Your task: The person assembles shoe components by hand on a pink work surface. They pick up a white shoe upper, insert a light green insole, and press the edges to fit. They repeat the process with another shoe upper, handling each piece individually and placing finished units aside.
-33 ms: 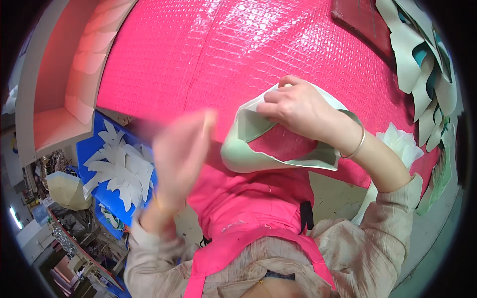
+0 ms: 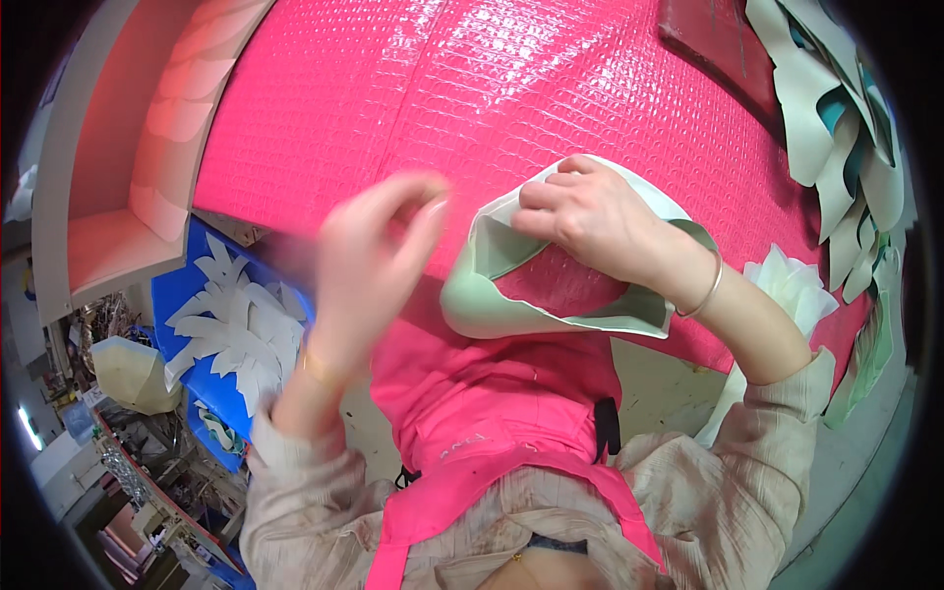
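A pale green moulded piece, soft-looking and bra-like [image 2: 492,307], lies in a loop at the table's near edge. Its rounded bulge faces left, and the pink table shows through the middle. My right hand [image 2: 590,211] is closed on the far rim, fingers curled over the whitish edge. Left of the piece and apart from it, my left hand [image 2: 369,246] is raised and blurred by motion. Its thumb and fingers curve together in a pinch; whatever lies between them is too small or smeared to make out.
Pink textured sheeting covers the table [image 2: 324,147]. At left stand an orange-lined box [image 2: 108,197] and a blue bin [image 2: 202,369] of white cut pieces [image 2: 236,320]. To the right are pale petal-like pieces [image 2: 787,290] and hanging green strips [image 2: 836,167]. A dark red board [image 2: 718,49] lies far right.
My left hand has shifted slightly up and to the right, and its thumb and fingers show more plainly. The right hand keeps its hold, with the green piece almost unmoved.
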The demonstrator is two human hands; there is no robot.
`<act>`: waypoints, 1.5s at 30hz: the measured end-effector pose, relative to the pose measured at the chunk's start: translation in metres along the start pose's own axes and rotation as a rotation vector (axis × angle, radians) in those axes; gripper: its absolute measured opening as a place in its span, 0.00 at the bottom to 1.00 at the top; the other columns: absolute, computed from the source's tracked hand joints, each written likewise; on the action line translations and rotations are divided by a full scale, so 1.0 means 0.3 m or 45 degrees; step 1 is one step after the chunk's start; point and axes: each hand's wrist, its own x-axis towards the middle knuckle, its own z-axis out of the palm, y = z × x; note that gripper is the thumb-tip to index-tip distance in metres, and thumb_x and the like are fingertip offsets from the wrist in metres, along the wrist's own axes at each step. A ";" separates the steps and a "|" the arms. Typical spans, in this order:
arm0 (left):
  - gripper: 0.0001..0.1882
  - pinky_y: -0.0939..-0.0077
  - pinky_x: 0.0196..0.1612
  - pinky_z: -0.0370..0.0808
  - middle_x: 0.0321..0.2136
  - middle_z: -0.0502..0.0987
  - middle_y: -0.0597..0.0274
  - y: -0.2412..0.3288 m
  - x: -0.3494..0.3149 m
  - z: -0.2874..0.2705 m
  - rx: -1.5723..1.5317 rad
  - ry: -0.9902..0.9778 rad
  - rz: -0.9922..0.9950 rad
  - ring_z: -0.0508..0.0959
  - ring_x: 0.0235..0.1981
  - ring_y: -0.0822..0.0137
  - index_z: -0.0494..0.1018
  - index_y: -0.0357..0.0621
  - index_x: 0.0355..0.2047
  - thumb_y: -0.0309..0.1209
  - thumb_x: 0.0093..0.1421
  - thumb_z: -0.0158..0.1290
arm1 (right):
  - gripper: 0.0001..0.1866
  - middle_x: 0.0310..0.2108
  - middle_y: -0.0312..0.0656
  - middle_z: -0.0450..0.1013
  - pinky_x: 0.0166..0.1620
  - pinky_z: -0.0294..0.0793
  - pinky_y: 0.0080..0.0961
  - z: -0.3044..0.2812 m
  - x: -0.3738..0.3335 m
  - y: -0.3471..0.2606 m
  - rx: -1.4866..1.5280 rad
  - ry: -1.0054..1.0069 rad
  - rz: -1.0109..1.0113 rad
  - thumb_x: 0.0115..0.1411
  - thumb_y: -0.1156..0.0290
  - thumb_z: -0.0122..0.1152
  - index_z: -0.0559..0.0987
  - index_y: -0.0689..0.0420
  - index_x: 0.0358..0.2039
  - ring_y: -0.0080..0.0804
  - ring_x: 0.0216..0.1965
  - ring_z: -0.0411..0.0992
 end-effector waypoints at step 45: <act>0.27 0.57 0.53 0.62 0.52 0.63 0.50 -0.084 -0.059 0.357 0.814 0.552 0.215 0.64 0.50 0.49 0.65 0.35 0.52 0.28 0.49 0.53 | 0.09 0.18 0.49 0.71 0.26 0.71 0.38 -0.055 0.079 0.055 0.256 -0.233 0.334 0.46 0.75 0.58 0.69 0.62 0.27 0.47 0.24 0.72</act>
